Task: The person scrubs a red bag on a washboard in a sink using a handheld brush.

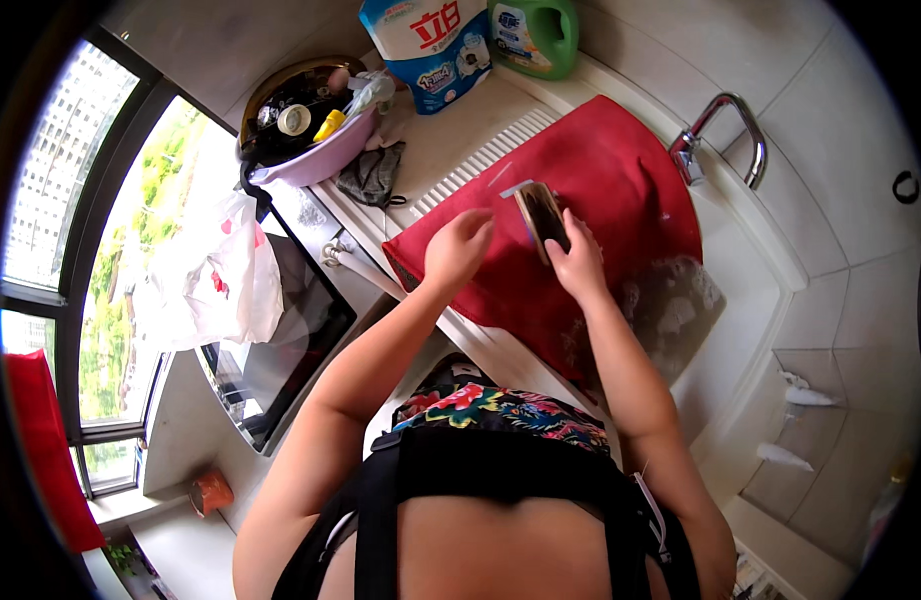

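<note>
A red cloth or mat (618, 172) with a dark underside showing at one corner is spread over the ribbed washboard of a white laundry sink (738, 330). Its lower part hangs into cloudy, sudsy water (674, 315). My right hand (580, 255) grips what looks like a scrubbing brush (541, 214), with a pale rim and dark bristles turned partly towards me. Over the cloth's left part hovers my left hand (460, 244), fingers slightly curled, with nothing visible in it. A small pale strip (517, 188) lies by the brush's far end.
A chrome faucet (757, 142) rises at the right. Behind stand a detergent bag (434, 60) and a green detergent jug (539, 45). At left are a loaded purple basin (318, 165), a grey cloth (370, 176) and a white plastic bag (228, 285) on a glass-topped appliance (310, 300).
</note>
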A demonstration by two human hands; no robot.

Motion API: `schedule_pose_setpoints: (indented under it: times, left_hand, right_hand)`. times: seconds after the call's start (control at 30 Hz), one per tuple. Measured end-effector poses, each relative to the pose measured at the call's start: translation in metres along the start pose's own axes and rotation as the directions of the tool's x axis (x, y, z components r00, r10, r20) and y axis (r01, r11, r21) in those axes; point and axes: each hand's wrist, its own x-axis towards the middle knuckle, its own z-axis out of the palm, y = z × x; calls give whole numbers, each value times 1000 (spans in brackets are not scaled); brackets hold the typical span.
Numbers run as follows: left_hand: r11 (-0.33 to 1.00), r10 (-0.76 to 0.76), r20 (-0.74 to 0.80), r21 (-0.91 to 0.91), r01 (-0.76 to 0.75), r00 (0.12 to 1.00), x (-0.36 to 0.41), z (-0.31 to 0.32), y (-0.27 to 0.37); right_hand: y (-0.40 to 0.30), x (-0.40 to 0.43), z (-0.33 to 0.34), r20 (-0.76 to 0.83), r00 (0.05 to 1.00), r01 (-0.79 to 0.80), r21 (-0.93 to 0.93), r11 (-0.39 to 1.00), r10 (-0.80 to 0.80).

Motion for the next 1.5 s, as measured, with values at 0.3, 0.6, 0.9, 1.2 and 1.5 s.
schedule_pose_setpoints:
  times: [0.3, 0.6, 0.9, 1.2, 1.5]
  left_hand:
    - [773, 166, 481, 479, -417, 861, 44, 52, 34]
    - [185, 517, 844, 52, -981, 142, 83, 15, -5]
    - [88, 436, 898, -109, -990, -60, 123, 44, 1]
    - [234, 579, 717, 309, -922, 387, 232, 146, 42]
    - [196, 484, 857, 94, -976, 179, 143, 39, -6]
  right_hand:
    - [-44, -82, -16, -53, 981, -169, 248, 954, 188]
    - [-113, -85, 10, 3, 998, -55, -70, 996, 55]
    - [-127, -97, 44, 13, 998, -63, -276, 959, 69]
    - [-120, -73, 31, 103, 973, -193, -143, 971, 208]
    - [-116, -85, 28, 67, 948, -306, -90, 948, 312]
